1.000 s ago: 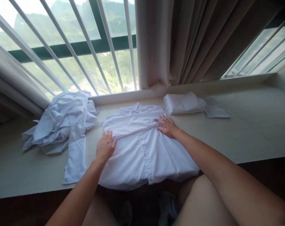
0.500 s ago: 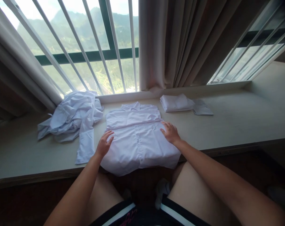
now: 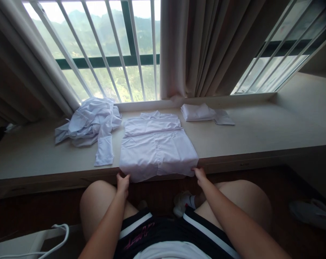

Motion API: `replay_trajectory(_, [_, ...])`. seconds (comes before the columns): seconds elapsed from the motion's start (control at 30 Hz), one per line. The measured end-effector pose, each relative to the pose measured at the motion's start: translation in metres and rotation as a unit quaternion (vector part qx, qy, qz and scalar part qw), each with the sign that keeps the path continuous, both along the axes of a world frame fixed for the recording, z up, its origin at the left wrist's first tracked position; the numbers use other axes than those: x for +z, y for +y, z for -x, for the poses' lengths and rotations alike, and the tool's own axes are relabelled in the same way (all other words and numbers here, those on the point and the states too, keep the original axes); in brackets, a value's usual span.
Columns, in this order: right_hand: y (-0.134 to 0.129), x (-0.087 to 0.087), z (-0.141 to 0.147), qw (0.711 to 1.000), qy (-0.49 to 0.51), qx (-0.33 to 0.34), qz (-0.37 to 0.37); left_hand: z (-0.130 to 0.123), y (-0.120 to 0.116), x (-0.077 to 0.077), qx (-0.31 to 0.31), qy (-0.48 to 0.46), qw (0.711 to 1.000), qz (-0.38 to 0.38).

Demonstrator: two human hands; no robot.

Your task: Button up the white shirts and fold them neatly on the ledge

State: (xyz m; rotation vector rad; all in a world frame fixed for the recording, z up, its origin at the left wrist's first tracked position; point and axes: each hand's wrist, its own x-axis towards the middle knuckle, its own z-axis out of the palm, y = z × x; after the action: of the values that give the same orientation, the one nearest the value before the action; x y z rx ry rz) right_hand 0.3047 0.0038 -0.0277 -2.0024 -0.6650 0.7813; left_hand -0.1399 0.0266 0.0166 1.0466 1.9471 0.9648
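A white button-up shirt [image 3: 159,147] lies front up on the window ledge, collar toward the window, its upper part folded across and its hem hanging over the front edge. At the hem's left corner is my left hand [image 3: 123,182], its fingers closed on the cloth. My right hand [image 3: 199,175] pinches the hem's right corner. To the left lies a crumpled heap of white clothing [image 3: 90,122] with one sleeve stretched toward the front edge. A folded white cloth [image 3: 197,112] sits to the right, beside a small flat white piece [image 3: 224,117].
The pale ledge [image 3: 260,126] runs across below the barred window [image 3: 103,54] and grey curtains [image 3: 176,50]. My knees are close to its front edge. A white cable [image 3: 65,233] loops over a pale surface at the lower left.
Both hands have moved from the shirt's sides down to its hem corners and closed on them. The camera view has shifted, showing more of my lap.
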Motion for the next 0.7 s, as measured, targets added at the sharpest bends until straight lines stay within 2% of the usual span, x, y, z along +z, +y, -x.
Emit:
replay_trajectory(0.13, [-0.009, -0.002, 0.001, 0.996, 0.069, 0.057, 0.007, 0.008, 0.006, 0.004, 0.018, -0.053, 0.998, 0.005])
replay_trajectory(0.3, [-0.021, 0.014, -0.001, 0.992, 0.122, 0.035, 0.028, 0.017, -0.018, 0.018, 0.012, -0.081, 0.997, -0.018])
replay_trajectory(0.4, [-0.033, 0.032, -0.002, 0.986, 0.164, 0.023, 0.033, 0.02, -0.043, 0.031, -0.005, -0.122, 0.992, -0.024])
replay_trajectory(0.47, [-0.044, 0.047, -0.002, 0.981, 0.188, 0.022, 0.028, 0.021, -0.063, 0.043, -0.028, -0.174, 0.984, 0.006])
replay_trajectory(0.6, [-0.074, 0.081, -0.008, 0.976, 0.216, 0.031, 0.006, 0.021, -0.102, 0.079, -0.079, -0.299, 0.943, 0.123])
replay_trajectory(0.7, [-0.098, 0.109, -0.015, 0.973, 0.23, 0.028, -0.004, 0.022, -0.125, 0.104, -0.067, -0.308, 0.938, 0.144])
